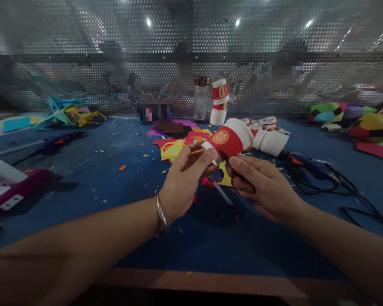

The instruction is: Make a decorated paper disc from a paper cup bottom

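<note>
My left hand [182, 178] is closed round the base of a red and white paper cup [229, 139] lying on its side, its gold emblem facing up. My right hand [258, 183] is closed on a dark slim tool [226, 159], whose tip touches the cup's bottom edge; a pale thin stick [221, 190] hangs below the hands. Both hands hover above a blue table [121, 204]. A silver bracelet [161, 211] circles my left wrist.
Coloured paper scraps [175, 146] lie behind the cup. Stacked cups [219, 102], a clear jar [201, 98] and a lying stack of white cups [271, 141] stand near a perforated metal screen. A glue gun with black cable [312, 170] lies right, a purple device [15, 187] left.
</note>
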A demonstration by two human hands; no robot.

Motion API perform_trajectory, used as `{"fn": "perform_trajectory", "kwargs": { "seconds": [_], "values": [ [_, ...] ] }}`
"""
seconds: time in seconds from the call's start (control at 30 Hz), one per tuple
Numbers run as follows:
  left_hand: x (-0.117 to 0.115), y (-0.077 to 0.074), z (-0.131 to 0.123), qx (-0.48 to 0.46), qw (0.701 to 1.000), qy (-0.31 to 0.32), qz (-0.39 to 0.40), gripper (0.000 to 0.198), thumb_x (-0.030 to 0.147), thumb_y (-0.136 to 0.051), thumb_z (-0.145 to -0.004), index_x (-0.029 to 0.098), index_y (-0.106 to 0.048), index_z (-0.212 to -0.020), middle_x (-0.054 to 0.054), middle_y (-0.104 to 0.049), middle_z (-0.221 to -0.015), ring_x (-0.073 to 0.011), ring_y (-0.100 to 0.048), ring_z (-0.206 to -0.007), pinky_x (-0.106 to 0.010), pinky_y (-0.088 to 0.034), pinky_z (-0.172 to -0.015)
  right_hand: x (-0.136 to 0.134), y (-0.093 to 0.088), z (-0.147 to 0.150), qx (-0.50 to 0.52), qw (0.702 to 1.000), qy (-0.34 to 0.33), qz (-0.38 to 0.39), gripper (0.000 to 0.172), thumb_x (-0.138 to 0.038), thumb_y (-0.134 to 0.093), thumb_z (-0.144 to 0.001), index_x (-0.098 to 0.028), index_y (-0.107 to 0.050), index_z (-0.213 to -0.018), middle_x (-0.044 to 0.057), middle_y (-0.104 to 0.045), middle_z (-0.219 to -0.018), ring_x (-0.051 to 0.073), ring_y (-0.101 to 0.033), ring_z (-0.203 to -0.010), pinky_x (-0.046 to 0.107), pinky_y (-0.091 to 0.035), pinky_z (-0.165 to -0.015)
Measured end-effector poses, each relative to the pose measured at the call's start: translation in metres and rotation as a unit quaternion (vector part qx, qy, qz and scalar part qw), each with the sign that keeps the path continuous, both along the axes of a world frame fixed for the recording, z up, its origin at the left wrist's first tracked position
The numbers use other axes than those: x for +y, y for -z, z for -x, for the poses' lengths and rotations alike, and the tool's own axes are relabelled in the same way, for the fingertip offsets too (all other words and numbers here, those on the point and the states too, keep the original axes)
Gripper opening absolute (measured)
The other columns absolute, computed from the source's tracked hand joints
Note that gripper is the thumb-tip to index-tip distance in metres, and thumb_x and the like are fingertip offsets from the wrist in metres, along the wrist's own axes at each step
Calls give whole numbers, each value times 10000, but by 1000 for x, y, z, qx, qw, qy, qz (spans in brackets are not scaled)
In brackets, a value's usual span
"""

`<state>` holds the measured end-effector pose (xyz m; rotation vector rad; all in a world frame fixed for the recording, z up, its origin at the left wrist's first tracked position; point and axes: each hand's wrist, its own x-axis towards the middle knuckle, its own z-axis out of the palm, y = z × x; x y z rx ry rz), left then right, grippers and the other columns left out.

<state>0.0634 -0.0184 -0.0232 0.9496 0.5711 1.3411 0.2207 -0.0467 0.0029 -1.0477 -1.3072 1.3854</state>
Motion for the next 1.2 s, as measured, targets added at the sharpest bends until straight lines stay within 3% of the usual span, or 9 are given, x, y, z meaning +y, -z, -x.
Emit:
{"fn": "perform_trajectory", "kwargs": {
  "seconds": [0.17, 0.37, 0.57, 0.8, 1.03, 1.2],
  "values": [
    [1, -2, 1, -32, 999, -9, 23, 339, 254, -884, -777, 199, -664, -1029, 13, -731, -968, -109, -698, -901, -250, -578, -852, 0, 2, 2, 2, 1000, 10, 4, 523, -648, -835, -761, -183, -597, -738, -109, -342, -519, 29, -200, -432, 173, -133, -362],
    [0, -5, 1, -61, 992, 15, 107, 282, 210, -873, -778, 189, -629, -918, 32, -710, -864, -104, -694, -812, -282, -589, -858, 2, 6, -1, -15, 1000, 4, 12, 486, -625, -786, -824, -192, -578, -750, -111, -333, -510, 31, -203, -419, 178, -125, -366],
    [1, -4, 2, -47, 995, 14, 84, 245, 229, -845, -825, 201, -621, -922, 43, -691, -869, -95, -681, -782, -283, -582, -870, 1, 6, -1, -8, 1000, 5, 9, 450, -589, -776, -855, -188, -596, -756, -105, -333, -510, 35, -214, -425, 176, -125, -364],
    [-2, -9, 2, -46, 993, 21, 111, 170, 235, -804, -863, 173, -649, -895, -1, -727, -906, -111, -708, -838, -264, -593, -845, -3, 2, 1, 6, 1000, 7, 4, 479, -609, -811, -811, -174, -618, -753, -102, -327, -505, 29, -218, -424, 169, -124, -363],
    [-4, -4, 2, -12, 1000, 4, -13, 258, 242, -841, -834, 197, -641, -991, 30, -728, -909, -89, -695, -849, -235, -581, -850, -5, 0, 2, 30, 999, 16, 16, 524, -635, -865, -739, -162, -640, -736, -101, -335, -497, 18, -223, -415, 154, -119, -352],
    [-4, 1, 2, 75, 992, -17, -97, 320, 275, -780, -900, 204, -582, -1142, -35, -748, -1091, -132, -724, -961, -287, -581, -928, -7, 1, 2, 33, 999, 26, 28, 529, -622, -883, -724, -157, -630, -717, -101, -349, -495, 11, -233, -410, 141, -138, -345]
  ]
}}
